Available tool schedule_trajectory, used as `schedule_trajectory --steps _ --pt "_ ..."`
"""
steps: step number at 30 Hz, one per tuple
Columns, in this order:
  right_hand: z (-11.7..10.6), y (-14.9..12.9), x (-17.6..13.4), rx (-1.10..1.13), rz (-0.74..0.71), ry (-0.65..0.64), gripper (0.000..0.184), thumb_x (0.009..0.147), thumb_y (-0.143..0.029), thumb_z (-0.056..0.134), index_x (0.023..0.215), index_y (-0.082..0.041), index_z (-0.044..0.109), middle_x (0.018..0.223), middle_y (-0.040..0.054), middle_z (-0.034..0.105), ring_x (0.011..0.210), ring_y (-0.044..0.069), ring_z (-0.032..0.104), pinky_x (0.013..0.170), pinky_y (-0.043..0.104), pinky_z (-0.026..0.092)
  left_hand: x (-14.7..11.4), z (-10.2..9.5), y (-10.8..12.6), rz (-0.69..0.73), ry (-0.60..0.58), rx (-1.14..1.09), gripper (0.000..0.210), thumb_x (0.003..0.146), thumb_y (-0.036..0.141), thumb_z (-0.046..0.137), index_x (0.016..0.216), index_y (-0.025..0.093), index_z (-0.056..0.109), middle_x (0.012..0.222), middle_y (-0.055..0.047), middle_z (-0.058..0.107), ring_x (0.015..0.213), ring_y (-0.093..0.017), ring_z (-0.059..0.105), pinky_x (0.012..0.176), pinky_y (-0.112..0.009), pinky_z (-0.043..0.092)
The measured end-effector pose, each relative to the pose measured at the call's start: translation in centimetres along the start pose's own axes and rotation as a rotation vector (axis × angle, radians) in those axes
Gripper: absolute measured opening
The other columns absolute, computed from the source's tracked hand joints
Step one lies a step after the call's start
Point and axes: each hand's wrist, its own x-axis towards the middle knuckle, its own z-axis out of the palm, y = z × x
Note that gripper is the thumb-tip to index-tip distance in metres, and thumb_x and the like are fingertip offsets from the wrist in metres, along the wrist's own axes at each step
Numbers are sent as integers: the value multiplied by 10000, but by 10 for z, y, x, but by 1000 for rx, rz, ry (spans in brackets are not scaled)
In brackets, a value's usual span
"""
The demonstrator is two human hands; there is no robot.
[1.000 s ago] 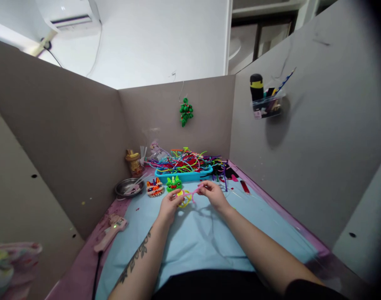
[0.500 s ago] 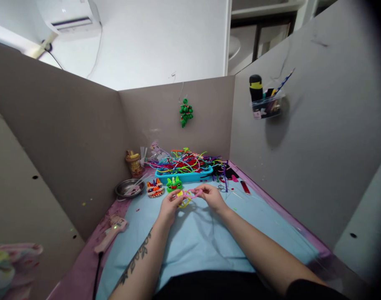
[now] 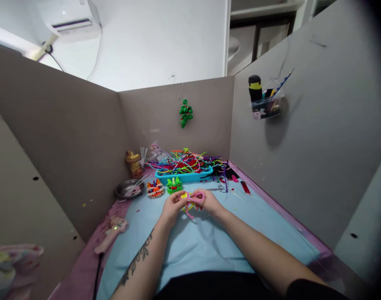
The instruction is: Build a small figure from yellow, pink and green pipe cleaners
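Note:
Just above the blue cloth, my left hand (image 3: 173, 206) pinches a small yellow pipe-cleaner piece (image 3: 184, 195) between thumb and fingers. Close beside it, my right hand (image 3: 209, 201) is closed on a pink pipe cleaner (image 3: 199, 198), which bends into a loop at the fingertips. One pink end hangs down between the hands, across the yellow piece. Fingers partly hide how the two are joined. Behind my hands sit a green pipe-cleaner animal head (image 3: 174, 186) and an orange and cream one (image 3: 155, 189).
A blue tray (image 3: 184, 178) heaped with coloured pipe cleaners (image 3: 190, 162) stands at the back. Scissors (image 3: 221, 188) lie to its front right. On the left are a metal bowl (image 3: 120, 192) and a pink glue gun (image 3: 111, 237) with its cord. Grey partitions enclose the table.
My right hand has come closer to my left. The pink pipe cleaner, stretched between the hands before, now forms a loop with an end hanging down.

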Motion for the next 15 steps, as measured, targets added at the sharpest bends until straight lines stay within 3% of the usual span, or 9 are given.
schedule_trajectory --steps 3,7,9,11,15 --pt "3 0 0 -26 -26 24 356 632 -359 680 895 -147 568 616 -21 593 406 74 499 368 182 339 2 -2 -2 12 16 12 511 548 310 782 989 120 605 798 -75 680 678 -152 625 652 -252 454" --pt "1 1 1 -16 -137 160 416 675 -324 614 1049 -207 473 895 10 581 490 67 513 415 192 371 7 -4 -2 100 142 -36 526 564 326 768 1016 129 585 782 -52 667 655 -135 618 640 -244 456" --pt "1 2 -1 -76 -204 183 315 712 -345 578 977 -203 484 844 0 568 510 72 493 446 197 377 10 -5 -1 156 224 -55 526 561 331 765 1013 133 582 791 -46 663 674 -136 621 659 -250 462" --pt "4 3 -4 -165 -255 116 233 733 -360 571 880 -192 504 720 -20 550 527 85 479 482 202 379 10 -6 0 198 283 -53 522 560 331 763 1008 134 582 829 -54 665 723 -147 628 691 -258 466" --pt "18 7 -9 -338 -269 -20 175 716 -322 614 797 -181 551 594 -45 536 517 93 466 494 198 353 9 -6 0 230 276 -8 501 584 322 748 1016 129 581 872 -75 667 772 -163 628 719 -272 466"
